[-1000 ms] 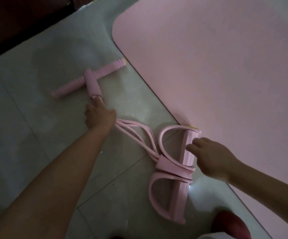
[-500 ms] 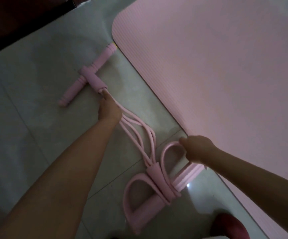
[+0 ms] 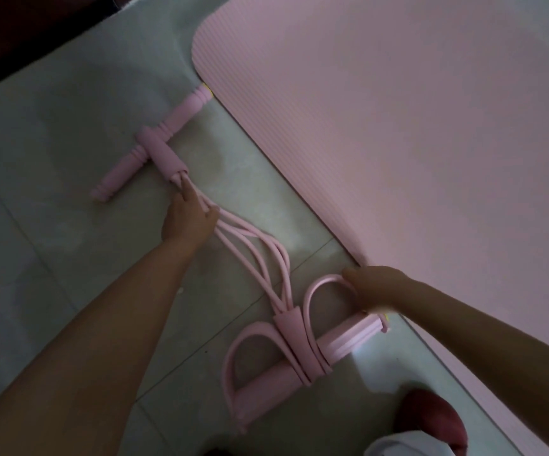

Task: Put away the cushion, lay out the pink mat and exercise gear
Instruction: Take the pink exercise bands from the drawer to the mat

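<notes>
Moved: pedal resistance band [image 3: 286, 327] is swinging square beside the pink mat [image 3: 398, 143].
Left hand [image 3: 189, 220]: fingers pinching tubes [image 3: 250, 245].
Right hand [image 3: 370, 286]: fingers gripping foot loop [image 3: 319, 284], aligning.

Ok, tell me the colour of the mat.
Pale pink, with fine ribbed lines; the mat shows clearly in the head view.
</notes>
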The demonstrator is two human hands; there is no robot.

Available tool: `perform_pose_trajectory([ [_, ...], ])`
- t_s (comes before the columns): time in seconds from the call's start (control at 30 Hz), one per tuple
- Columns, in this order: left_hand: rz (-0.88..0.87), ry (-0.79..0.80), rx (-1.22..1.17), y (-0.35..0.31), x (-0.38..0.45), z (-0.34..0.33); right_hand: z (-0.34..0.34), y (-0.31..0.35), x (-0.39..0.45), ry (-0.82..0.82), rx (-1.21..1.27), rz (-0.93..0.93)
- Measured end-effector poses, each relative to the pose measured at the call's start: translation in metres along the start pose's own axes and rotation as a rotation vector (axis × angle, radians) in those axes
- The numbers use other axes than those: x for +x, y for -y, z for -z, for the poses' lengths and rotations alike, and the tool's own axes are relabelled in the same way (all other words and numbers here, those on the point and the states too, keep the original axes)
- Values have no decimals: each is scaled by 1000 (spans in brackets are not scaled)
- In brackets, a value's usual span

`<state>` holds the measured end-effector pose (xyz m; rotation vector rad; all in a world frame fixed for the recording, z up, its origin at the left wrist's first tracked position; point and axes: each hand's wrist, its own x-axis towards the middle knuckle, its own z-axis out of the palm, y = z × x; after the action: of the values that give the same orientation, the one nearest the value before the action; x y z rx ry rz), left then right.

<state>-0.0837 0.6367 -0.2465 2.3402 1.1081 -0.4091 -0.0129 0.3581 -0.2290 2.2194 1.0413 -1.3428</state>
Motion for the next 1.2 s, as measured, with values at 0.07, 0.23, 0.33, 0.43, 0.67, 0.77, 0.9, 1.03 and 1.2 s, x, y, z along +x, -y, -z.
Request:
perform_pose_trajectory([
  [0.07, -16, 3, 48, 1, -1, 1, 1, 1, 0, 9, -6, -6],
  [0.23, -10, -50, 137, 5, -9, -1, 15, 2, -2, -45, -54, 14],
  [0.33, -5, -109, 164, 12, -15, 1, 34, 7, -5, -142, -38, 90],
  [0.43, 89, -120, 253, 21, -32, 11, 59, 25, -12, -234, -47, 164],
  [0.67, 240, 18, 399, 34, -128, 104, 137, 107, -101, -307, 48, 345],
  [0.77, 203, 44, 446, 28, -164, 167, 179, 143, -149, -374, 87, 379],
  [0.9, 228, 12, 409, 17, -207, 249, 230, 190, -208, -414, 115, 366],
  [1.03, 290, -52, 365, 14, -263, 338, 276, 240, -279, -399, 70, 443],
  [1.2, 391, -134, 316, 24, -333, 426, 314, 295, -358, -367, -25, 545],
])
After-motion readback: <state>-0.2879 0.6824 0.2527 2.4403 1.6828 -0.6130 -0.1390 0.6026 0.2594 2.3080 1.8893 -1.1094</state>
